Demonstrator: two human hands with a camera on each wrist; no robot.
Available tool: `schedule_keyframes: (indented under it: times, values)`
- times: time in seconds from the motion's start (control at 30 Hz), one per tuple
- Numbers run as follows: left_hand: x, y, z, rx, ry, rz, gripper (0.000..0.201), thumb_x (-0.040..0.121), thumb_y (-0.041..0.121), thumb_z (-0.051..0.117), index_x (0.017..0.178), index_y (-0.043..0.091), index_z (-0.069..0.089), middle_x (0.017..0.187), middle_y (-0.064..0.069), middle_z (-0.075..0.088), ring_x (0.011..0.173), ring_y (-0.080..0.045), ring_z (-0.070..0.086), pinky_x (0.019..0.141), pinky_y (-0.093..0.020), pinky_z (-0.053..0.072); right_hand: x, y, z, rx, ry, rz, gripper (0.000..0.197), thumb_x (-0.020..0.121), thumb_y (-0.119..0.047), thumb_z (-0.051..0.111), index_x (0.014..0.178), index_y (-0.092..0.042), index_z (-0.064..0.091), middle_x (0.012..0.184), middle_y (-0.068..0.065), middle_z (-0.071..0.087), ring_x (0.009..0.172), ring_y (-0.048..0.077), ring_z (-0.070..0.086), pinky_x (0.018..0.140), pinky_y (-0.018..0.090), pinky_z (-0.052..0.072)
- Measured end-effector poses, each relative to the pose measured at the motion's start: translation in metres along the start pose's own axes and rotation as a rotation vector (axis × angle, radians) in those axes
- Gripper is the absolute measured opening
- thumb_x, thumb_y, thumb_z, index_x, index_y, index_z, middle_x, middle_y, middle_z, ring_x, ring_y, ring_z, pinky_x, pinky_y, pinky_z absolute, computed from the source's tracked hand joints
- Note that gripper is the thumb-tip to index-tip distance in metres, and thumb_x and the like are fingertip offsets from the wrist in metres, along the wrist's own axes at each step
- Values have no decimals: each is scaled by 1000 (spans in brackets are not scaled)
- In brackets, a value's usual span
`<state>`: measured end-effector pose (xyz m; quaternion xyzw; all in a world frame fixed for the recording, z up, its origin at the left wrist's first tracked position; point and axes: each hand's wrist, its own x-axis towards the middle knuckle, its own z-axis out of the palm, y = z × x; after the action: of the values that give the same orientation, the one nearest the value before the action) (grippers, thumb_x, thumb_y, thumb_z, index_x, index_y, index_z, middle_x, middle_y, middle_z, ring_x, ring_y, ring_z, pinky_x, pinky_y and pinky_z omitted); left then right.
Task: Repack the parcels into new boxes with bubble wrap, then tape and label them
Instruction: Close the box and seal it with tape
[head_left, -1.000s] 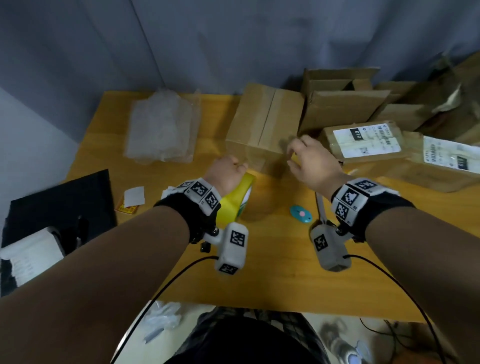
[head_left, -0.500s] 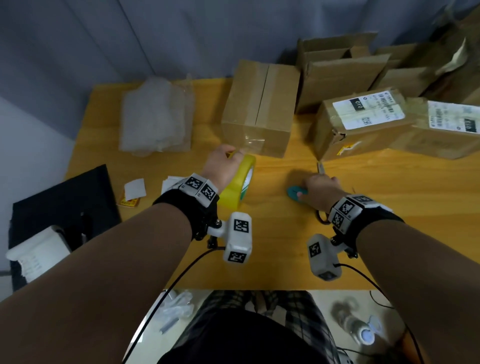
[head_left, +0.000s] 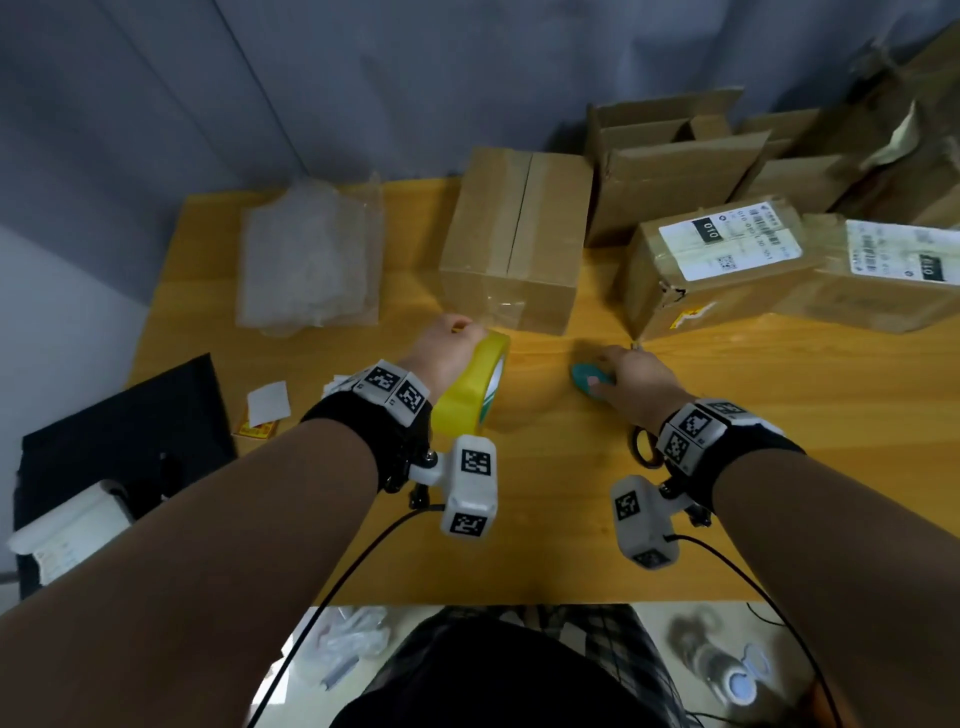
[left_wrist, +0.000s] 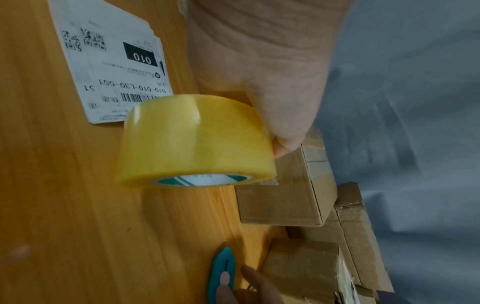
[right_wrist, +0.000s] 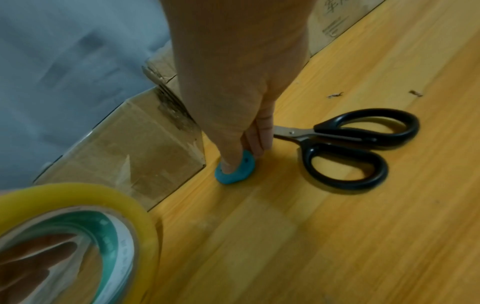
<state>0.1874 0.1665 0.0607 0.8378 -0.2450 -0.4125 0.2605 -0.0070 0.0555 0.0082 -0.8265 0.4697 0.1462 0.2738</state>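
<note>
- Your left hand (head_left: 448, 349) grips the yellow tape roll (head_left: 471, 385) just in front of the sealed box (head_left: 514, 239).
- Your right hand (head_left: 635, 382) rests on the teal cutter (head_left: 586, 378) on the table (head_left: 779, 441).
- Bubble wrap (head_left: 310, 254) lies far left.

Glossy tape roll (left_wrist: 194, 142), smooth wooden table (head_left: 727, 467).
</note>
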Motion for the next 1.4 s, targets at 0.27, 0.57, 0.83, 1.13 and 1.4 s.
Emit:
schedule_keyframes:
  times: [0.27, 0.57, 0.83, 1.13, 1.4]
  values:
    - [-3, 13, 8, -45, 56, -65, 39, 96, 34, 41, 128, 14, 54, 130, -11, 54, 117, -30, 50, 93, -34, 38, -4, 17, -5, 16, -2, 64, 43, 95, -34, 54, 126, -5, 51, 127, 15, 51, 110, 29, 52, 85, 34, 44]
    - [-6, 9, -1, -82, 15, -198, 24, 90, 31, 49, 106, 14, 53, 105, -8, 52, 99, -25, 51, 78, -32, 37, 15, -15, 15, -121, -20, 20, 44, 99, -37, 42, 131, -7, 43, 131, 15, 49, 120, 30, 47, 109, 40, 27]
    - [9, 22, -14, -111, -180, -251, 48, 67, 31, 63, 108, 5, 57, 125, -19, 55, 111, -35, 55, 86, -35, 44, 12, -27, -5, 36, -37, -137, 40, 100, -24, 45, 139, -13, 41, 131, 13, 54, 116, 29, 52, 85, 30, 39]
    - [32, 15, -15, 26, -158, -82, 37, 90, 36, 62, 119, 13, 62, 113, -6, 61, 97, -21, 56, 63, -25, 46, 9, -72, -39, 113, 129, -406, 29, 98, -22, 46, 125, -11, 50, 114, 12, 62, 101, 27, 58, 72, 22, 33]
    - [38, 10, -12, -72, -129, -92, 39, 88, 26, 66, 121, 6, 62, 119, -15, 63, 102, -28, 60, 78, -33, 50, 26, -113, -36, -213, 119, -372, 25, 101, -23, 39, 121, -9, 42, 112, 16, 63, 97, 34, 61, 66, 32, 41]
